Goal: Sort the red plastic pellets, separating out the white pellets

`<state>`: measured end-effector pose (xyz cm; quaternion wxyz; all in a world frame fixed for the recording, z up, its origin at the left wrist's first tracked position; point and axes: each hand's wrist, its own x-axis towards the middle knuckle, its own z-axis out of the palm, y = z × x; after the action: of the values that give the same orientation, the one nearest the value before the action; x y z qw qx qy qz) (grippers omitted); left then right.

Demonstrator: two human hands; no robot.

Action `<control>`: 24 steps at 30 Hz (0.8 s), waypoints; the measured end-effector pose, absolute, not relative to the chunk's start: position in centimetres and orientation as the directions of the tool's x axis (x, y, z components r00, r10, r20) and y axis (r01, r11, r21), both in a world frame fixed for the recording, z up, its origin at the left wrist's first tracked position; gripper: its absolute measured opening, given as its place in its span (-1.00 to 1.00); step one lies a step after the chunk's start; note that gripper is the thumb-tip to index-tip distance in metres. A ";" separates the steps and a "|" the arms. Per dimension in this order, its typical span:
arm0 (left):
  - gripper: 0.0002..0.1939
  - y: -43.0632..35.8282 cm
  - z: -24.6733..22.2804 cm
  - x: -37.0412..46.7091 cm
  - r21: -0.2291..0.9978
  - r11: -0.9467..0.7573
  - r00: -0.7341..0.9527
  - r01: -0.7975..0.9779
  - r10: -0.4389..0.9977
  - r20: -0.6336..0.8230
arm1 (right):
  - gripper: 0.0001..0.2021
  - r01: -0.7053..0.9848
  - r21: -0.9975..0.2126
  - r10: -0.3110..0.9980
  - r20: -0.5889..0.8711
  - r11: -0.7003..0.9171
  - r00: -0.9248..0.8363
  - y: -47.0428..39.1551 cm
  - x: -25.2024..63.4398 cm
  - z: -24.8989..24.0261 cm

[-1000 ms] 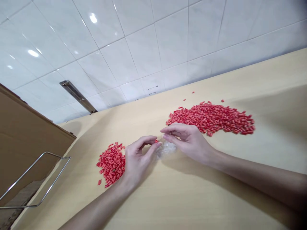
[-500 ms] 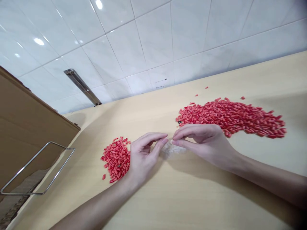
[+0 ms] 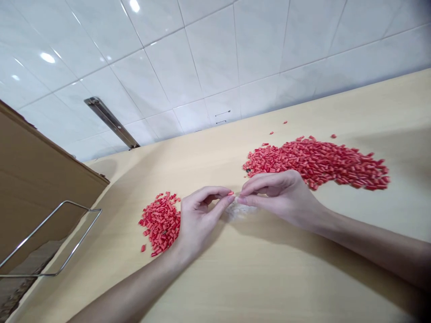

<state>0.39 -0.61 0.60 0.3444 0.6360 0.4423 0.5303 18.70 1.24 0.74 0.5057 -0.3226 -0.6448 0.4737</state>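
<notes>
My left hand (image 3: 202,215) pinches a small red tube piece (image 3: 230,193) between thumb and forefinger. Close beside it, my right hand (image 3: 281,197) has its thumb and fingertips pressed together; what they hold, if anything, is too small to make out. Under the fingertips lies a small heap of whitish translucent bits (image 3: 240,211). A smaller pile of red tube pieces (image 3: 158,222) sits left of my left hand, partly covered by it. Behind my right hand spreads a larger pile of red pieces (image 3: 330,161).
The pale wooden tabletop (image 3: 215,278) meets a white tiled wall (image 3: 215,54). At the left stand a cardboard box (image 3: 37,170) and a bent wire frame (image 3: 76,249). A metal bar (image 3: 111,121) leans near the wall. A few stray red pieces lie at the back.
A red tube piece now shows at my left fingertips, where none was visible before. The fingertips of both hands stay close together. The whole view has shifted slightly.
</notes>
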 end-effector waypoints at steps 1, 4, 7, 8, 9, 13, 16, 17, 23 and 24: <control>-0.92 -0.7 0.6 0.4 0.910 -0.369 0.047 0.188 0.929 0.367 | -0.97 -0.060 -0.939 0.897 0.341 0.338 -0.280 1.2 18.7 0.8; -0.92 -0.9 0.7 0.5 0.915 -0.357 0.049 0.188 0.934 0.354 | -0.94 -0.054 -0.952 0.914 0.305 0.302 -0.269 1.1 18.6 1.0; -0.91 -0.9 0.6 0.4 0.913 -0.351 0.049 0.207 0.936 0.349 | -0.90 -0.068 -0.965 0.930 0.261 0.252 -0.260 1.0 18.5 1.2; -0.90 -0.9 0.6 0.4 0.911 -0.356 0.051 0.210 0.934 0.353 | -0.89 -0.075 -0.967 0.931 0.257 0.245 -0.261 1.0 18.5 1.3; -0.90 -0.9 0.5 0.3 0.907 -0.363 0.054 0.215 0.931 0.360 | -0.89 -0.081 -0.967 0.930 0.254 0.241 -0.265 1.0 18.5 1.3; -0.89 -0.7 0.3 0.1 0.887 -0.395 0.072 0.240 0.918 0.390 | -0.89 -0.073 -0.971 0.934 0.239 0.228 -0.267 0.9 18.5 1.1; -0.89 -0.6 0.3 0.1 0.866 -0.440 0.101 0.236 0.898 0.428 | -0.88 -0.078 -0.974 0.938 0.224 0.210 -0.263 0.9 18.5 1.0; -0.88 -0.6 0.3 0.1 0.858 -0.458 0.109 0.233 0.889 0.445 | -0.87 -0.088 -0.975 0.939 0.221 0.205 -0.264 0.9 18.5 0.9; -0.85 -0.8 0.5 0.2 0.865 -0.453 0.101 0.215 0.891 0.442 | -0.73 -0.139 -0.978 0.950 0.184 0.153 -0.253 1.2 18.7 0.6; -0.86 -0.8 0.6 0.3 0.868 -0.446 0.095 0.219 0.895 0.436 | -0.69 -0.137 -0.980 0.952 0.174 0.143 -0.254 1.3 18.8 0.6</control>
<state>0.25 -0.81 0.58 0.3202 0.6669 0.4176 0.5275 18.77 1.33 0.58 0.4958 -0.3569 -0.5706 0.5489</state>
